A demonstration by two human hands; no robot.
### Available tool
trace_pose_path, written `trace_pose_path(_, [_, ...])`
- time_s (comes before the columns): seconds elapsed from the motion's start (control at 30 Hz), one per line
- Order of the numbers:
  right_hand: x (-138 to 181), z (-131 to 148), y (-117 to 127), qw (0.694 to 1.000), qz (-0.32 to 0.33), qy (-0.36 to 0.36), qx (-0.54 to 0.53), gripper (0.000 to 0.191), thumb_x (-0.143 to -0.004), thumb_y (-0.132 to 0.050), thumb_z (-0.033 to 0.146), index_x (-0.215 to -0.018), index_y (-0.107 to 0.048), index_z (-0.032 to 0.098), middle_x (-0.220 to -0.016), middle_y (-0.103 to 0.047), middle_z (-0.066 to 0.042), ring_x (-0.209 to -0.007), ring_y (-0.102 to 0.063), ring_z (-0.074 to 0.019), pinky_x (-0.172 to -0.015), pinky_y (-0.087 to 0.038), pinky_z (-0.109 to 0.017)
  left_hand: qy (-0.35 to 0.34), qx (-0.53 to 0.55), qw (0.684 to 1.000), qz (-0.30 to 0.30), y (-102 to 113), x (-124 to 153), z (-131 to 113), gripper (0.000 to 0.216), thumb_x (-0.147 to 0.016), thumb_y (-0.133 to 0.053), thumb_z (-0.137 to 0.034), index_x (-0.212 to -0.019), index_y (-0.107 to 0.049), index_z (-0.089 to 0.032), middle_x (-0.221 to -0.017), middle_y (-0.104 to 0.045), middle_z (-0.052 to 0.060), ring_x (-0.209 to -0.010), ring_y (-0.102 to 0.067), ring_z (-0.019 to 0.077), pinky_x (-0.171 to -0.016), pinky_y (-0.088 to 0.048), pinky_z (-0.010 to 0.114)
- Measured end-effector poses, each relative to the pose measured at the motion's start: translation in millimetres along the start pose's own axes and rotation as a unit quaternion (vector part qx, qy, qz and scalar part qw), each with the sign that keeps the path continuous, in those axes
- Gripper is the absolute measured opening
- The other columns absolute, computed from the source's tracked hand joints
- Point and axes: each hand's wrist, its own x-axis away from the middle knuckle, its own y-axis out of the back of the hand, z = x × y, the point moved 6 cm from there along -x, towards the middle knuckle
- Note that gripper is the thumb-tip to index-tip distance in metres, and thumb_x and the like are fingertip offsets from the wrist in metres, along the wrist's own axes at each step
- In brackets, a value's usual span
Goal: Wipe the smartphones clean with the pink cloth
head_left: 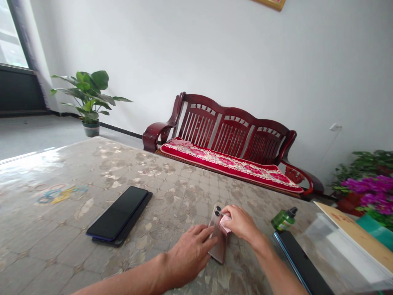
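A dark green pot (91,130) on the floor holds a broad-leaved plant (89,92); at the right, a reddish-brown pot (350,203) sits among foliage and purple flowers (376,192). On the table, the small bottle (281,221) has a translucent green body and a black cap; whether the tint belongs to its liquid cannot be told. Nearby, a tan panel (357,231) with reddish marks edges clear plastic of uncertain form. The rose-gold smartphone (218,248), glossy and round-cornered, lies lens side up on the patterned tablecloth (166,205) between both hands. The left hand (192,248) lays its fingers and thumb over the phone's left side; how firmly it grips cannot be told. The right hand (241,223) pinches a soft, crumpled pink cloth (225,224) against the phone beside its round lenses. Thin blue and yellow rubber bands (59,194) lie well apart, leftward.
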Motion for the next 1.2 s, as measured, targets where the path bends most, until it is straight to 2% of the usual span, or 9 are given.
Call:
trace_pose_path(0.17, [6.3, 7.5, 2.3, 0.999, 0.009, 0.018, 0.035, 0.014, -0.075, -0.057, 0.016, -0.077, -0.069, 0.022, -0.084, -0.068, -0.002, -0.081, -0.062, -0.0169, -0.067, -0.035, -0.024, -0.013, -0.009, 1.0, 0.004, 2.3, -1.3, -2.2, 0.02, -0.096, -0.052, -0.02, -0.113, -0.061, -0.019, -0.128, -0.059, 0.007, -0.126, -0.046, 0.0243, -0.109, -0.034, 0.037])
trace_pose_path(0.3, [1.9, 2.0, 8.7, 0.996, -0.08, 0.011, 0.02, 0.012, -0.078, -0.055, 0.015, -0.075, -0.065, 0.022, -0.08, -0.067, 0.0, -0.076, -0.061, -0.0152, -0.065, -0.035, -0.023, -0.008, -0.009, 1.0, -0.001, 0.8, -1.4, -0.6, 0.019, -0.096, -0.052, -0.022, -0.112, -0.061, -0.02, -0.127, -0.059, 0.007, -0.124, -0.048, 0.0248, -0.107, -0.036, 0.038])
trace_pose_path(0.4, [-1.7, -6.9, 9.0, 0.985, -0.169, 0.012, -0.005, 0.017, -0.082, -0.052, 0.016, -0.089, -0.066, 0.023, -0.087, -0.067, -0.001, -0.081, -0.062, -0.0158, -0.07, -0.04, -0.024, 0.007, -0.009, 1.0, -0.004, -0.9, -0.9, 1.5, 0.021, -0.095, -0.052, -0.022, -0.115, -0.06, -0.02, -0.127, -0.059, 0.008, -0.122, -0.049, 0.0258, -0.106, -0.038, 0.039])
trace_pose_path(0.47, [-1.6, -10.8, 3.4, 0.98, -0.199, 0.021, -0.011, 0.026, -0.083, -0.05, 0.015, -0.102, -0.065, 0.023, -0.097, -0.066, -0.003, -0.087, -0.063, -0.0166, -0.073, -0.043, -0.024, -0.001, -0.008, 1.0, 0.002, -2.3, -0.7, 0.5, 0.021, -0.096, -0.051, -0.021, -0.116, -0.059, -0.021, -0.126, -0.06, 0.008, -0.122, -0.049, 0.026, -0.106, -0.037, 0.039])
trace_pose_path(0.53, [0.8, -11.8, -4.6, 0.979, -0.2, 0.033, -0.007, 0.029, -0.085, -0.048, 0.014, -0.106, -0.066, 0.024, -0.1, -0.065, -0.004, -0.088, -0.064, -0.0168, -0.073, -0.045, -0.024, -0.001, -0.006, 1.0, 0.002, -3.2, -0.6, 0.5, 0.023, -0.096, -0.051, -0.021, -0.117, -0.057, -0.021, -0.126, -0.059, 0.007, -0.123, -0.048, 0.0257, -0.106, -0.036, 0.039])
trace_pose_path(0.67, [12.7, -5.1, -15.8, 0.981, -0.182, 0.065, 0.009, 0.029, -0.092, -0.043, 0.018, -0.095, -0.07, 0.024, -0.097, -0.063, -0.004, -0.083, -0.064, -0.0163, -0.073, -0.047, -0.024, 0.016, 0.0, 1.0, -0.005, -5.5, -0.5, 3.1, 0.032, -0.093, -0.053, -0.019, -0.125, -0.053, -0.02, -0.131, -0.057, 0.007, -0.124, -0.047, 0.025, -0.107, -0.036, 0.038])
trace_pose_path(0.83, [33.1, 8.8, -20.8, 0.979, -0.165, 0.109, 0.036, 0.029, -0.096, -0.04, 0.017, -0.1, -0.068, 0.024, -0.102, -0.064, -0.005, -0.09, -0.063, -0.0172, -0.08, -0.048, -0.026, 0.016, 0.006, 1.0, -0.001, -6.9, -0.1, 3.6, 0.024, -0.094, -0.052, -0.021, -0.118, -0.057, -0.021, -0.129, -0.058, 0.007, -0.123, -0.048, 0.0258, -0.108, -0.036, 0.039])
trace_pose_path(0.93, [41.1, 12.6, -20.6, 0.977, -0.167, 0.126, 0.046, 0.028, -0.095, -0.042, 0.014, -0.099, -0.068, 0.024, -0.1, -0.065, -0.005, -0.093, -0.061, -0.0185, -0.085, -0.047, -0.029, 0.02, 0.013, 1.0, 0.001, -3.1, -0.5, 2.8, 0.029, -0.093, -0.053, -0.019, -0.121, -0.055, -0.022, -0.132, -0.056, 0.007, -0.123, -0.048, 0.0252, -0.108, -0.036, 0.04])
trace_pose_path(1.2, [23.0, 5.7, -13.2, 0.971, -0.201, 0.119, 0.043, 0.029, -0.094, -0.044, 0.014, -0.101, -0.071, 0.023, -0.102, -0.07, -0.007, -0.1, -0.059, -0.022, -0.09, -0.048, -0.035, 0.031, 0.009, 0.999, 0.017, 1.9, -2.2, 1.0, 0.036, -0.093, -0.052, -0.017, -0.129, -0.05, -0.023, -0.134, -0.055, 0.007, -0.124, -0.047, 0.0245, -0.108, -0.035, 0.038])
